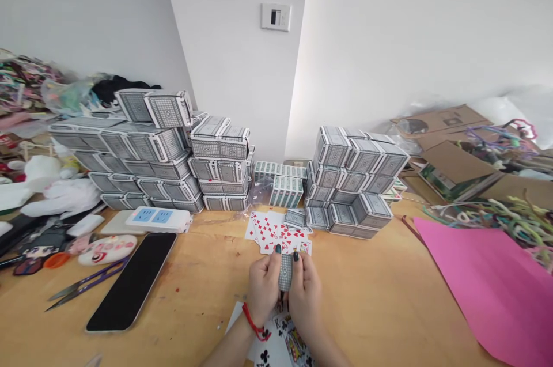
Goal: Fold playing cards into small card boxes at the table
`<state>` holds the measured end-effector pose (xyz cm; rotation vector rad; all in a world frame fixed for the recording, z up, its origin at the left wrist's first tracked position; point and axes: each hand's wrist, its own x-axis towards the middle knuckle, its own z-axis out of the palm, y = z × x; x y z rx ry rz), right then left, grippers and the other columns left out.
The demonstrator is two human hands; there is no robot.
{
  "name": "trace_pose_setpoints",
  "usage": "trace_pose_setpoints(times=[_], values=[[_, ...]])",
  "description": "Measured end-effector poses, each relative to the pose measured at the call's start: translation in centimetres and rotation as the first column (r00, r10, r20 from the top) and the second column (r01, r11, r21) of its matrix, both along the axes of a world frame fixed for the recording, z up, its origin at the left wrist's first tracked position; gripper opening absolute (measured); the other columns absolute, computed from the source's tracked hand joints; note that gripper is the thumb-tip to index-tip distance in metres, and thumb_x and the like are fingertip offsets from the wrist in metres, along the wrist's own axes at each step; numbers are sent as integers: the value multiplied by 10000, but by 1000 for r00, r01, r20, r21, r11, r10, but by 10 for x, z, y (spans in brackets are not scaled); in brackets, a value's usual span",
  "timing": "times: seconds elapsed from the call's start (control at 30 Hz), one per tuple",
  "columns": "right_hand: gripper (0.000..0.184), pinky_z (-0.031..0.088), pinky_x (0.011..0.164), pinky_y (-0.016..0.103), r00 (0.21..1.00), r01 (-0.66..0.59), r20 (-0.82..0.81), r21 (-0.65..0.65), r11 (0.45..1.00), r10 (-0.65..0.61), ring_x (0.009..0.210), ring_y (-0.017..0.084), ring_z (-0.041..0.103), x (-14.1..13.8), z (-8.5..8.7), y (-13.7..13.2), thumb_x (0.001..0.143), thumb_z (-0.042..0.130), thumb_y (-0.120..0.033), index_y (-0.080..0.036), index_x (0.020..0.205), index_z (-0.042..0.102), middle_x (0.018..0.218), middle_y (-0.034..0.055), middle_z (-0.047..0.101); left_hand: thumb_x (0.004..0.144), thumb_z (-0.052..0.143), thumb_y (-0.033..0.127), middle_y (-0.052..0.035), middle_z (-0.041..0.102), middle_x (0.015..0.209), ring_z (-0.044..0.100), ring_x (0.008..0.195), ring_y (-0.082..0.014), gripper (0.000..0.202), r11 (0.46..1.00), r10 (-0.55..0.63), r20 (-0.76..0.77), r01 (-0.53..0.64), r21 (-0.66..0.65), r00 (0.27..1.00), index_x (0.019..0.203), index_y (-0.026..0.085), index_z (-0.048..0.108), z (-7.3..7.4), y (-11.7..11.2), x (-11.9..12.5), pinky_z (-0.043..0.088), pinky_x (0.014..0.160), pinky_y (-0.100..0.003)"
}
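Note:
A grey-patterned playing card is held upright, back toward me, between my two hands; whether more cards lie behind it I cannot tell. My left hand, with a red cord bracelet at the wrist, pinches its left side. On the right side, my right hand grips it, thumb on the edge. Just beyond the hands lie face-up red-suit cards, with small grey-backed cards at their far right. Under my wrists, larger face-up cards show clubs and a king, partly covered by my forearms.
Stacks of grey card blocks stand at left and right, with green-patterned boxes between. On the left are a phone, purple thread snips and a white power strip. Pink paper and a cardboard box are right.

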<state>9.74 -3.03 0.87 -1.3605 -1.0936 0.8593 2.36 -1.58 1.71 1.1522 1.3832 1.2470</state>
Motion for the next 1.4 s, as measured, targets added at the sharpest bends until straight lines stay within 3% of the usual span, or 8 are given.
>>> trace_pose_setpoints(times=[0.17,0.33,0.53,0.7,0.83,1.03,1.17,1.4], values=[[372,298,338,191,985,13,-171,-82,997,-27,366,80,340,6,6,8,782,419,-526,-200,601,419,457,-74,377,805,369,478,39,363,433,339,414,-83,438,995,-36,-126,47,90,991,480,185,366,1,-1,-2,274,396,-197],[366,260,297,185,966,37,-247,-163,986,-77,307,78,321,25,8,18,761,442,-550,-195,675,460,393,-92,363,828,366,440,61,369,384,370,369,-88,379,968,-227,-171,242,73,959,535,199,374,0,-4,-1,308,412,-196],[304,274,324,179,893,-247,-405,-72,966,198,311,57,356,24,6,20,732,552,-470,-174,717,488,470,-68,477,842,346,396,62,408,402,409,381,-100,332,994,-24,-258,51,101,966,570,208,380,0,1,-7,321,434,-203],[299,329,373,191,909,-285,-325,-25,958,262,362,73,410,21,8,19,733,565,-441,-174,628,478,467,-58,490,822,386,394,42,465,426,459,407,-115,322,996,16,-332,14,89,943,560,207,406,-3,5,-12,329,431,-210],[305,328,367,197,910,-258,-349,-53,965,224,367,89,435,23,2,21,716,574,-456,-163,648,523,460,-44,508,820,376,432,44,469,420,454,375,-108,346,998,-13,-276,31,63,961,564,203,414,-3,6,-9,342,417,-208],[246,431,467,208,801,-204,-581,-37,978,145,463,85,515,38,-4,34,660,655,-378,-153,719,573,673,13,629,841,330,456,48,498,495,457,376,-99,326,994,-95,-123,101,40,988,782,180,494,-3,3,-8,361,407,-202],[265,449,446,211,808,-143,-584,-71,987,75,447,99,540,56,-5,48,628,685,-374,-130,653,586,594,23,633,847,329,441,45,499,512,453,380,-83,332,994,-91,-61,94,52,994,802,166,508,-2,1,-8,372,408,-188],[220,548,565,232,661,-41,-749,-106,994,-53,595,148,651,73,-9,62,602,730,-246,-132,694,567,663,64,682,841,348,440,46,499,501,440,380,-80,338,992,-124,-46,125,17,991,834,156,533,2,0,-9,373,406,-184]])
